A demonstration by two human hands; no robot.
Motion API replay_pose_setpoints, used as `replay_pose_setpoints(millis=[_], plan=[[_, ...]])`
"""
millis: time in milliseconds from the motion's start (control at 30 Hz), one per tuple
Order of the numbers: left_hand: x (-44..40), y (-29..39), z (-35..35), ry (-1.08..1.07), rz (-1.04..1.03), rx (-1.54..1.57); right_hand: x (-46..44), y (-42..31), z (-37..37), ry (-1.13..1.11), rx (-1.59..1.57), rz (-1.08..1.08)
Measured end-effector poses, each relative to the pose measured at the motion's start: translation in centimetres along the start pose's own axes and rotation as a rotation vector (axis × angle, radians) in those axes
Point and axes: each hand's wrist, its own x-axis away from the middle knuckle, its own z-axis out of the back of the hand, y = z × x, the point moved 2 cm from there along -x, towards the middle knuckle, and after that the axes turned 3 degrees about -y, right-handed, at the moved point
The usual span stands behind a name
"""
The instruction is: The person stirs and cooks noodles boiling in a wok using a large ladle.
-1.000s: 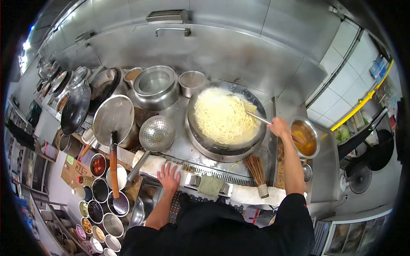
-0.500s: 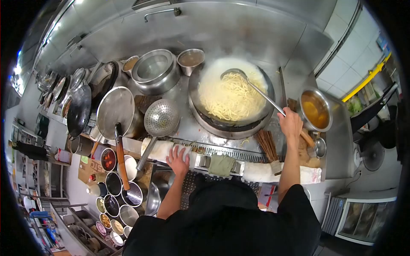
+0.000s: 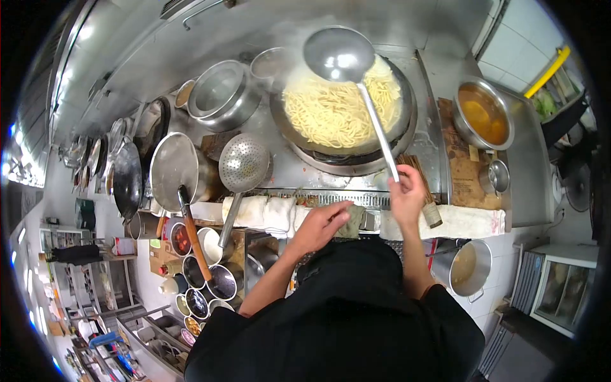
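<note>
My right hand (image 3: 407, 193) is wrapped round the lower handle of a large metal ladle (image 3: 339, 54). The ladle's round bowl is raised over the far side of a wok (image 3: 289, 130), which is full of pale noodles (image 3: 331, 111) in cloudy liquid. My left hand (image 3: 319, 226) is beside a folded green cloth (image 3: 352, 223) at the stove's front edge, fingers extended and pointing right, nothing in it. A bundled bamboo brush (image 3: 431, 207) lies just right of my right hand, on white towels (image 3: 471, 219).
Left of the wok are a perforated skimmer (image 3: 244, 162), a mesh strainer (image 3: 174, 169) and a steel pot (image 3: 223, 95). At right are a bowl of orange liquid (image 3: 484, 114) and a small metal cup (image 3: 495, 176). Several seasoning containers stand at lower left.
The ladle has come up out of the wok, its bowl now above the noodles. My right hand has moved left and nearer my body. My left hand has moved right, from the towel to the green cloth.
</note>
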Motion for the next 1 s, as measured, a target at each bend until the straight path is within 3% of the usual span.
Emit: replay_pose_setpoints(millis=[33, 100, 200, 267, 367, 400, 467, 533, 600, 667, 700, 733, 800, 933, 1000], plan=[[-0.8, 1.1, -0.5, -0.01, -0.004, 0.003, 0.8, -0.9, -1.1, -0.081, -0.08, -0.046], [-2.3, 2.3, -0.6, 0.321, -0.003, 0.308, 2.2, -3.9, -4.1, -0.218, -0.283, -0.061], [-4.9, 0.9, 1.4, 0.218, 0.126, 0.575, 3.6, -4.3, -8.8, -0.336, -0.42, 0.036], [-5.3, 2.3, 2.7, 0.288, 0.103, 0.64, 3.8, -4.2, -11.4, -0.426, -0.519, 0.025], [-5.0, 2.2, 5.7, 0.428, 0.07, 0.637, 4.0, -3.9, -14.7, -0.437, -0.496, 0.204], [-4.8, 1.9, 6.9, 0.454, 0.084, 0.624, 4.6, -4.2, -14.2, -0.575, -0.34, 0.092], [-4.1, 0.8, 9.8, 0.514, 0.159, 0.647, 5.7, -5.1, -13.1, -0.69, -0.114, 0.167], [-3.8, 0.1, 13.8, 0.505, 0.19, 0.493, 6.2, -4.6, -11.2, -0.741, 0.031, 0.453], [-3.7, 0.6, 18.4, 0.56, 0.234, 0.008, 6.3, -4.1, -8.0, -0.883, 0.039, 0.277], [-5.1, 0.1, 22.7, 0.663, 0.03, -0.583, 5.7, -2.7, -4.7, -0.875, 0.105, 0.112], [-6.1, -0.1, 24.6, 0.613, 0.192, -0.741, 5.3, -2.0, -3.1, -0.809, 0.184, 0.099], [-7.3, 0.1, 25.3, 0.614, 0.196, -0.743, 4.8, -1.1, -1.7, -0.74, 0.261, 0.084], [-9.7, 0.5, 26.2, 0.493, 0.333, -0.959, 4.4, 2.6, 0.9, -0.535, 0.456, 0.288], [-13.9, 1.1, 24.9, 0.39, 0.431, -1.115, 3.8, 5.8, 5.3, -0.419, 0.577, 0.228], [-16.0, -0.2, 24.8, 0.32, 0.465, -1.221, 4.0, 7.2, 6.9, -0.259, 0.593, 0.209]])
